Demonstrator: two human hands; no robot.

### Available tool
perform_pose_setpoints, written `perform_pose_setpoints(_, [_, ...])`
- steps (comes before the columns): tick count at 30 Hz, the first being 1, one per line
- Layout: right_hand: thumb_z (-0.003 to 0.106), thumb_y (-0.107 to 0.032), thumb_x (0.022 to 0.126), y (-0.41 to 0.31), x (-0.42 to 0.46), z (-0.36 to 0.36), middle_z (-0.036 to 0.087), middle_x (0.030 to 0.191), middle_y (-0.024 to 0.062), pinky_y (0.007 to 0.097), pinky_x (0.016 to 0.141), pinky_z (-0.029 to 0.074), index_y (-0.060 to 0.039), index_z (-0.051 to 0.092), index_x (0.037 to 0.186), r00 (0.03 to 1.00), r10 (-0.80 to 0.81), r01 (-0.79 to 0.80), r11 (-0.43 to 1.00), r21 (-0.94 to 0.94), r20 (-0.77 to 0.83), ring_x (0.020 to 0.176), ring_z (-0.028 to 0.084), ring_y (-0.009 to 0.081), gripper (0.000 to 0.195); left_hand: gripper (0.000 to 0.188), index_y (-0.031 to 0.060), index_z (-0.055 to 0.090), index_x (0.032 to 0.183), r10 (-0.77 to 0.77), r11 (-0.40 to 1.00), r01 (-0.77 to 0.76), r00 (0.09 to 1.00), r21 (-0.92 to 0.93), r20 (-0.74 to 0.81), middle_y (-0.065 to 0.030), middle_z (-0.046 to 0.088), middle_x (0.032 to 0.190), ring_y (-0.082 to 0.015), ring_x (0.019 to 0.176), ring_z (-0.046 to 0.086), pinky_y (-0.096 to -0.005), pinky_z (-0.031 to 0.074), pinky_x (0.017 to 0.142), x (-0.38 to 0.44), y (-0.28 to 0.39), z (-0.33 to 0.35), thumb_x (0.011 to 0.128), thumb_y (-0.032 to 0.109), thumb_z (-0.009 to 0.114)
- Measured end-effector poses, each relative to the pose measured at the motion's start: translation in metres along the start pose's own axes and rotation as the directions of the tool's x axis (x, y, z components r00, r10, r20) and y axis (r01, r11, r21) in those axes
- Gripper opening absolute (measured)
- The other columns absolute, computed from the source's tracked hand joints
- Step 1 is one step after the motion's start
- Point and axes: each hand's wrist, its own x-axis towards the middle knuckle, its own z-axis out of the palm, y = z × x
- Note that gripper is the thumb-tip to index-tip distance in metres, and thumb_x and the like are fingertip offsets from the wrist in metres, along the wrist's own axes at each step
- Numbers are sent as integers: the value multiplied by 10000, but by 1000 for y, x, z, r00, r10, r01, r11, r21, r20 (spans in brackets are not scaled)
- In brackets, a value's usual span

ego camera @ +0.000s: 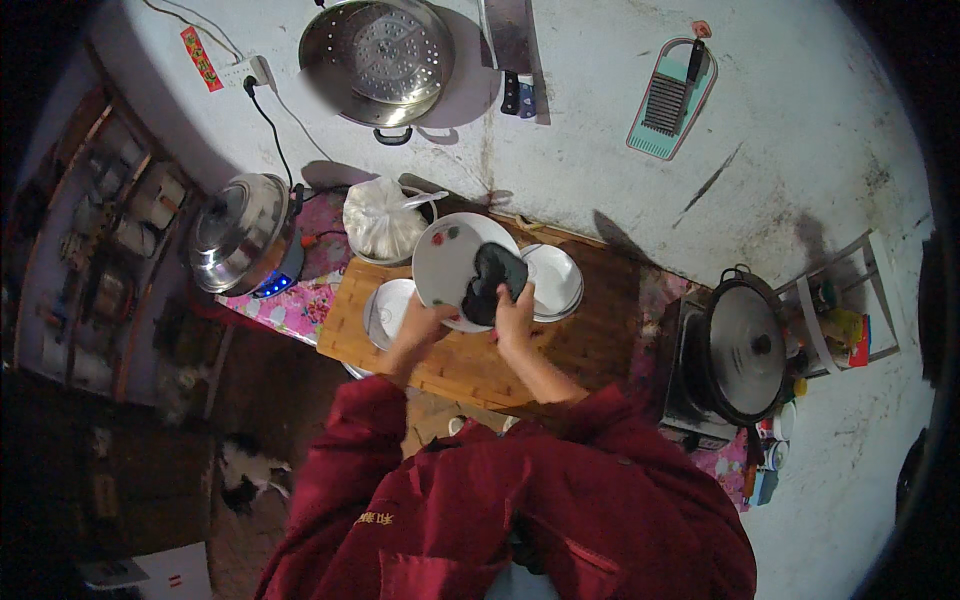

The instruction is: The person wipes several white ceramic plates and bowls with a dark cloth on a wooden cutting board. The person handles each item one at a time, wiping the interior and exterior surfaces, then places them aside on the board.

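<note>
My left hand grips the lower left rim of a large white dish with red flowers and green leaves painted inside. The dish is tilted up above a wooden cutting board. In my right hand is a dark cloth, pressed against the right part of the dish's inner face. To the right stands a stack of white plates, partly behind the dish. White bowls or plates sit on the board near my left hand, partly hidden by it.
Behind the dish, a tied plastic bag of pale contents rests in a pot. An electric cooker with lit lights is on the left. A lidded wok sits on a stove at right. A steamer, knives and a grater hang on the wall.
</note>
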Motion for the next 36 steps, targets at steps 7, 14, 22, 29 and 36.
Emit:
perform_pose_setpoints(7, [536, -269, 912, 13, 25, -30, 562, 1033, 251, 390, 833, 424, 69, 434, 1160, 968, -19, 38, 997, -69, 250, 957, 552, 367, 431, 389, 13, 543, 1096, -266, 962, 239, 932, 135, 244, -48, 565, 988, -174, 869, 565, -291, 476, 715, -9, 20, -14, 710, -12, 580])
perform_pose_setpoints(14, [532, -269, 916, 44, 2, -3, 466, 1261, 196, 361, 969, 342, 53, 343, 1302, 996, 71, -65, 990, -125, 46, 1147, 459, 326, 537, 456, -24, 499, 1158, 52, 970, -83, 989, 227, 139, -121, 592, 1066, -198, 831, 608, -275, 488, 610, 11, -24, -12, 711, 0, 580])
perform_pose_setpoints(22, [519, -237, 923, 39, -18, 10, 476, 1228, 231, 401, 915, 374, 36, 338, 1284, 992, 116, -121, 984, -128, -46, 1111, 487, 334, 487, 422, -2, 511, 1138, 198, 968, -185, 978, 169, -64, -75, 587, 1066, -147, 882, 571, -280, 468, 741, -1, -40, 13, 725, 11, 599])
perform_pose_setpoints(29, [660, -216, 844, 15, 13, -22, 610, 949, 39, 313, 737, 487, -28, 571, 1072, 885, 276, -428, 798, 425, 374, 822, 589, 166, 309, 502, 9, 459, 1196, -173, 982, 158, 971, 103, 167, -99, 572, 1078, -245, 944, 600, -345, 543, 696, -9, 10, -24, 710, 31, 583])
perform_pose_setpoints(36, [674, -247, 834, 3, 4, -17, 604, 957, 66, 352, 707, 498, 9, 565, 1079, 811, 458, -584, 586, 561, 366, 802, 591, 202, 370, 470, 14, 450, 1231, 56, 998, -60, 993, 36, 104, -59, 549, 1104, -185, 975, 540, -308, 447, 838, -3, -15, 16, 821, 169, 620])
